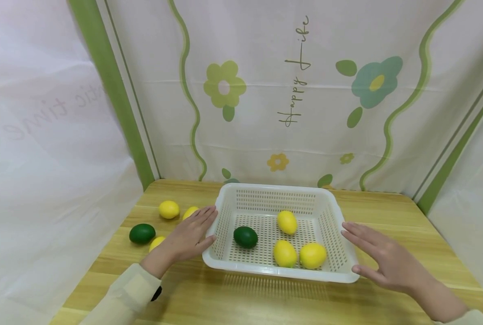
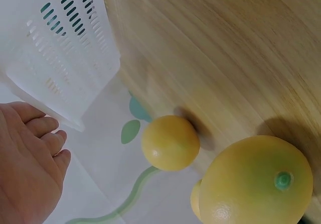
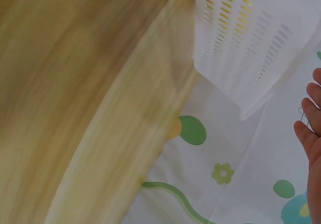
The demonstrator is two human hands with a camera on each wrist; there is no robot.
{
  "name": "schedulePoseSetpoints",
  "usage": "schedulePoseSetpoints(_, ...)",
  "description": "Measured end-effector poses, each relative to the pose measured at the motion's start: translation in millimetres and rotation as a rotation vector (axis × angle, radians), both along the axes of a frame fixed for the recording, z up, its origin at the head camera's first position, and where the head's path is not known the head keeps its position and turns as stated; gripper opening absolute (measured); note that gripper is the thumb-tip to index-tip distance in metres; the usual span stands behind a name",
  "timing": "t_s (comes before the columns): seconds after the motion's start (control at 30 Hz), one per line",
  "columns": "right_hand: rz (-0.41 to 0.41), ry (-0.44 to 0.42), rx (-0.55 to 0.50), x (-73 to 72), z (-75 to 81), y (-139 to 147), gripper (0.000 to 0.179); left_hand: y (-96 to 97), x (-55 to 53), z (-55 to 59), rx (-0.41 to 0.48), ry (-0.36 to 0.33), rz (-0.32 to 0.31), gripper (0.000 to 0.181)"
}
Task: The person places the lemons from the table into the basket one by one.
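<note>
A white perforated plastic basket (image 1: 279, 270) stands on the wooden table. Inside it lie three yellow lemons (image 1: 287, 222) and a dark green egg-shaped fruit (image 1: 246, 237). My left hand (image 1: 188, 237) is at the left rim, fingers extended; whether it touches is hard to tell. In the left wrist view that hand (image 2: 30, 158) shows relaxed fingers close beside the basket wall (image 2: 65, 43). On the other side, my right hand (image 1: 381, 257) is beside the right rim with fingers spread. The right wrist view has its fingertips (image 3: 313, 91) slightly apart from the basket (image 3: 251, 43).
Left of the basket, three more lemons (image 1: 169, 210) and another dark green fruit (image 1: 142, 234) lie on the table (image 1: 395, 212). One lemon (image 1: 157, 243) is partly behind my left wrist. A flower-patterned curtain (image 1: 257, 135) hangs along the table's back edge.
</note>
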State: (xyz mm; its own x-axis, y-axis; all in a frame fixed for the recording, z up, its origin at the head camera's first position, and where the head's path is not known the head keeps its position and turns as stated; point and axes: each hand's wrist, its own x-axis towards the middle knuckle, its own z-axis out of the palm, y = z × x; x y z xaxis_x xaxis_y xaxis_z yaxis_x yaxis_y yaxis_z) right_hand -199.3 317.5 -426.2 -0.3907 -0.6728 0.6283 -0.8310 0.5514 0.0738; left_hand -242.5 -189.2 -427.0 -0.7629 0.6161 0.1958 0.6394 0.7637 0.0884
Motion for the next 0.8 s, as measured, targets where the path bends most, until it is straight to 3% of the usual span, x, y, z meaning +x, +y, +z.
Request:
schedulePoseSetpoints(0.57,0.020,-0.029,0.048,3.1,-11.5,3.0,0.071,-9.6,4.7,1.6,0.032,0.037,0.016,0.073)
schedulePoseSetpoints(0.8,0.014,-0.034,0.043,3.5,-17.2,4.5,0.069,-17.2,9.2,5.8,0.034,0.092,0.010,0.073)
